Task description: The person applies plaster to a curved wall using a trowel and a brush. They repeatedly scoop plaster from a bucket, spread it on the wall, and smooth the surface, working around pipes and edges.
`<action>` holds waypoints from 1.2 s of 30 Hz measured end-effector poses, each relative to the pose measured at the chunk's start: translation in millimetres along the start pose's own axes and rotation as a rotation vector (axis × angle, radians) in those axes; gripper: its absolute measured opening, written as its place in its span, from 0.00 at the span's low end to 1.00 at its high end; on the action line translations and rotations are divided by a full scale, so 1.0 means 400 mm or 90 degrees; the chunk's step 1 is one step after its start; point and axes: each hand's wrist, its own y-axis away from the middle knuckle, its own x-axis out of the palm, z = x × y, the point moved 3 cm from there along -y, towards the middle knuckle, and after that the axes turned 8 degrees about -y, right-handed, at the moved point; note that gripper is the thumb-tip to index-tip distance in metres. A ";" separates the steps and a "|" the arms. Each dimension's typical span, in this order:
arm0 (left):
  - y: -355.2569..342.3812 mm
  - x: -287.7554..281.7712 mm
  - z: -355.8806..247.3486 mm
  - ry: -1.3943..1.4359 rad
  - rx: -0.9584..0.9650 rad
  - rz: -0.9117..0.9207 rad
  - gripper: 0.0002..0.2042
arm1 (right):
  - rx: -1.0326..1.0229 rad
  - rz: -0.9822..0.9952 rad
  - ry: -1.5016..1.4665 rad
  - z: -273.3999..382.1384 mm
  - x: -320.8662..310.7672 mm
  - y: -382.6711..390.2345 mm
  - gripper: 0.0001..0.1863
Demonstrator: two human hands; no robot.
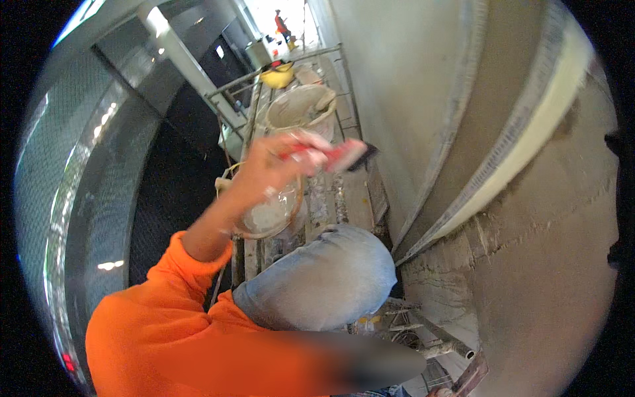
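Observation:
My left hand (271, 162) is raised in front of me, its fingers closed around a red-handled brush (345, 155). The brush points right toward the wall, its dark bristle end slightly smeared by motion. Whitish smears mark the hand and wrist. Below the hand is a bucket (299, 210) with pale, watery liquid in it. Just beyond, a larger bucket (268, 119) has grey, mortar-like material inside and on its rim. My right hand is not in view. My bent knee (324, 278) in blue jeans lies below the buckets.
A grey plastered wall (390, 79) with a raised pale band (529, 139) rises on my right. Scaffold planks (319, 198) run ahead, with metal rails (241, 83) and a yellow hard-hat-like object (276, 76). A dark drop lies left. Far ahead stands a person (282, 28).

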 end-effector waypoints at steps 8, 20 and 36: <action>0.010 -0.354 0.241 -0.105 -0.191 -0.172 0.12 | 0.251 0.110 0.099 -0.216 0.094 0.069 0.18; 0.107 -0.251 0.590 -0.371 -0.217 0.114 0.10 | 0.372 0.218 0.030 0.055 0.087 -0.005 0.20; -0.064 -0.103 0.221 -0.079 -0.133 0.055 0.14 | 0.386 0.245 -0.169 0.126 0.103 0.080 0.16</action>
